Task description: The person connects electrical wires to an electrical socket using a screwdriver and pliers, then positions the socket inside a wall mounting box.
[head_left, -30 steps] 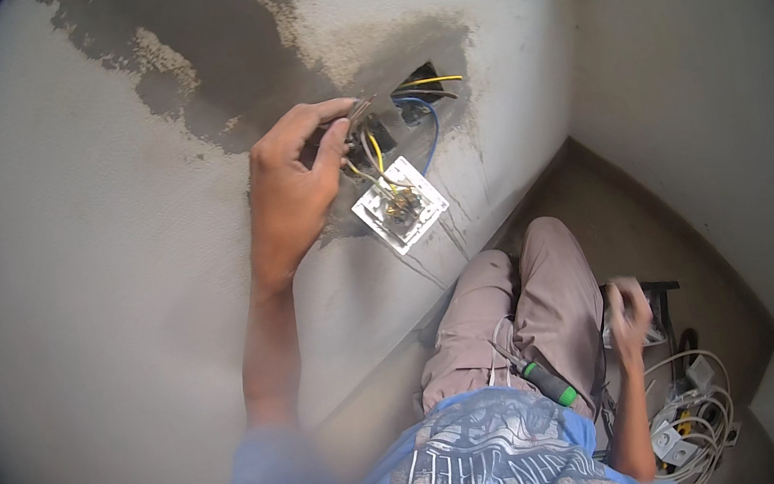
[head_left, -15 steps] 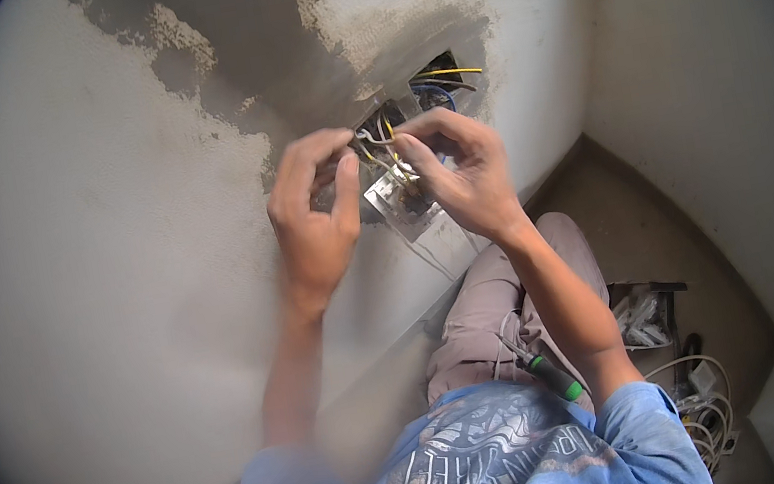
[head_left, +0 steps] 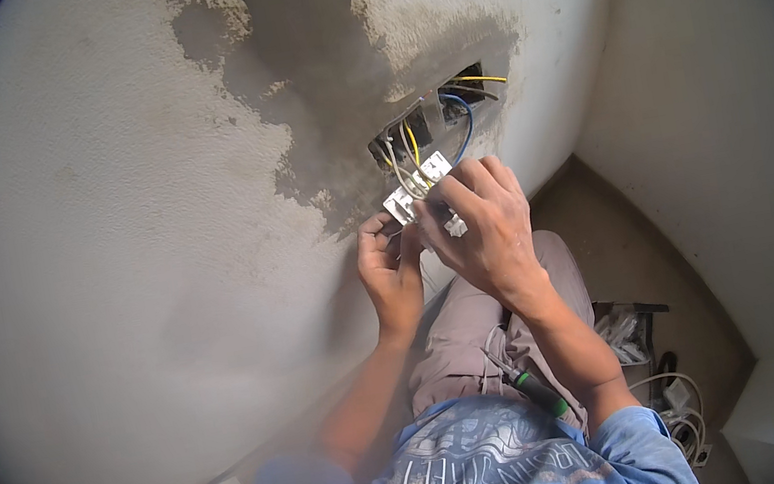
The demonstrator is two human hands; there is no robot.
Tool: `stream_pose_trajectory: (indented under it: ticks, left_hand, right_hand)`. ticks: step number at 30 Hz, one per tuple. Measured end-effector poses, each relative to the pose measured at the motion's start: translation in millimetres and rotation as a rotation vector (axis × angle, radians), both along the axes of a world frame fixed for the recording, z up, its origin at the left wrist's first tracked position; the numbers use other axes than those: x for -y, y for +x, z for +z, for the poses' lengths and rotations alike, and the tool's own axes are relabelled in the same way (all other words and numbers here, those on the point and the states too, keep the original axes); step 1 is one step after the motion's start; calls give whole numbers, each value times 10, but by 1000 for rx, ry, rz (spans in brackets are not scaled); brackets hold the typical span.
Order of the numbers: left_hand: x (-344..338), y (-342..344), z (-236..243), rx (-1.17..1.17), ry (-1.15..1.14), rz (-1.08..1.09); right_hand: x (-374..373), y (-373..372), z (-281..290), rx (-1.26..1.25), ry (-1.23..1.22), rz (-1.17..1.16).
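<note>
1) left hand (head_left: 393,277): thumb and fingers pinch the lower left edge of the white plate (head_left: 399,206), tilted between both hands;
2) right hand (head_left: 495,230): fingers curled over the plate; cannot tell what they grip;
3) beyond the hands, a yellow wire (head_left: 413,142) and paler ones reach a wall box (head_left: 420,122); nearer than both, a green-ended tool (head_left: 541,394)

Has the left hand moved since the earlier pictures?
Yes: the left hand has moved lower in the picture, away from the left wall opening.
</note>
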State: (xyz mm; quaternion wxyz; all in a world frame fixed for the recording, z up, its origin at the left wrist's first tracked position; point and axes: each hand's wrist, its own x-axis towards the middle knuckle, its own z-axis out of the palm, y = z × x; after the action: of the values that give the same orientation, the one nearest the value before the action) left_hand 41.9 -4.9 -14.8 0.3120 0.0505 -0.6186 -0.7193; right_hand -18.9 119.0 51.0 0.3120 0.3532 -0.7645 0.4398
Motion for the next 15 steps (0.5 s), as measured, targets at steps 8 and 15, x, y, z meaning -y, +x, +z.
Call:
stream_pose_trajectory:
  ticks: [8,15]
  left_hand:
    - [-52,-47,-9,-30,-30,10]
    - [159,23,-14,27,-98,-20]
  right_hand:
    - [8,-24,106,117,115,-63]
    - [40,14,-85,161,-116,-36]
